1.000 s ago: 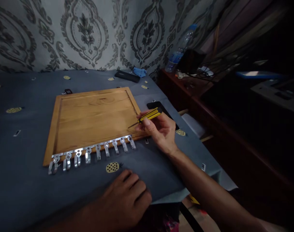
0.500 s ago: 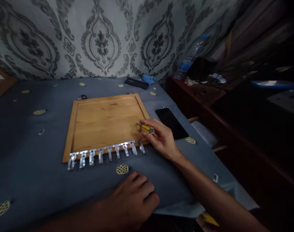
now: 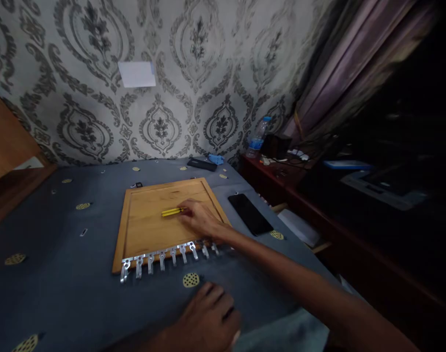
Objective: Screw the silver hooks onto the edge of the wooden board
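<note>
My right hand (image 3: 201, 219) reaches over a wooden board (image 3: 149, 222) with a raised frame. Its fingertips pinch one end of a yellow-handled screwdriver (image 3: 170, 212). The handle points left, low over the board or touching it; which one I cannot tell. A metal rail of several hooks (image 3: 173, 252) runs along the board's near edge, its right end partly behind my right wrist. My left hand (image 3: 210, 315) rests closed near the front of the table, fingers curled, with no object showing in it.
A black phone (image 3: 250, 214) lies right of the board on the patterned blue cloth (image 3: 98, 303). Behind the board sit a dark case (image 3: 202, 165) and a blue cloth bundle (image 3: 216, 159). A water bottle (image 3: 258, 138) stands on the red-brown side cabinet (image 3: 252, 171).
My right hand has moved left across the board, carrying the screwdriver from the right edge toward the middle. My view has tilted up, showing more wall. The left hand stays closed near the front.
</note>
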The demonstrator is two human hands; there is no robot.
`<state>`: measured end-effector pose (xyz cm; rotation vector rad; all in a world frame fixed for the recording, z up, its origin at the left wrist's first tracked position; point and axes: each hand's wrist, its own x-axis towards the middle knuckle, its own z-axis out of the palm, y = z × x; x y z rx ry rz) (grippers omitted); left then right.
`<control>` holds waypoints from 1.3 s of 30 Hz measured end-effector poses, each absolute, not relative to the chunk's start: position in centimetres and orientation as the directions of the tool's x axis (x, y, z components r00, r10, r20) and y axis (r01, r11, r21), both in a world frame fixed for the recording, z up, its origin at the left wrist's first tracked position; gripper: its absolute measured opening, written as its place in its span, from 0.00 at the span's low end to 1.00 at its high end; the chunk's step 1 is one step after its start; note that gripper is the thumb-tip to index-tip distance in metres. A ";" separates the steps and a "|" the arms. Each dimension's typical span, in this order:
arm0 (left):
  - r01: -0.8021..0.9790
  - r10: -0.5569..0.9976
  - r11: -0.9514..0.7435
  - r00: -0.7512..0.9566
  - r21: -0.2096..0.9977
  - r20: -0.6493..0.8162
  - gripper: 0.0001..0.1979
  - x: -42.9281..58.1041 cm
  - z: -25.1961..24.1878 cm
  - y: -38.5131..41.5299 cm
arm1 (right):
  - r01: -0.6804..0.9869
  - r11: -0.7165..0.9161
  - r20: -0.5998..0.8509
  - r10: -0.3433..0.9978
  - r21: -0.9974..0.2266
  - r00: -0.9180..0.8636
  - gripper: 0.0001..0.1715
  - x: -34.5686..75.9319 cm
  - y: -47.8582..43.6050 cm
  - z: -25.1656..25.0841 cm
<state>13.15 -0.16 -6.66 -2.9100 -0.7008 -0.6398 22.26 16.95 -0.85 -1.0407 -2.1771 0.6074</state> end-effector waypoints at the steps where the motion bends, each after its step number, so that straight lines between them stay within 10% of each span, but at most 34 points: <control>1: 0.454 0.423 -0.891 0.802 0.031 0.422 0.10 13.1 -6.4 -0.2 | 0.504 0.578 0.345 0.805 -0.642 -0.484 0.16 22.0 17.0 -0.9; 15: 0.408 0.413 -0.902 0.729 0.137 0.547 0.03 12.8 -6.9 -0.5 | 0.865 0.101 0.373 0.922 -0.491 0.104 0.25 38.7 9.6 -2.4; 28: 0.469 0.498 -0.866 0.836 0.172 0.231 0.05 12.5 -3.3 -1.0 | 0.956 -0.050 0.168 0.980 -0.291 0.102 0.39 37.9 10.2 -2.3; 34: 0.526 0.611 -0.778 0.762 0.345 0.215 0.04 12.9 -2.6 -1.0 | 0.530 -0.171 0.043 0.929 -0.831 0.368 0.41 39.8 11.0 -1.4; 39: 0.530 0.728 -0.651 0.639 0.544 0.249 0.13 14.1 -1.5 -0.9 | 0.222 -0.189 -0.110 0.939 -0.957 0.325 0.26 40.9 8.9 -1.3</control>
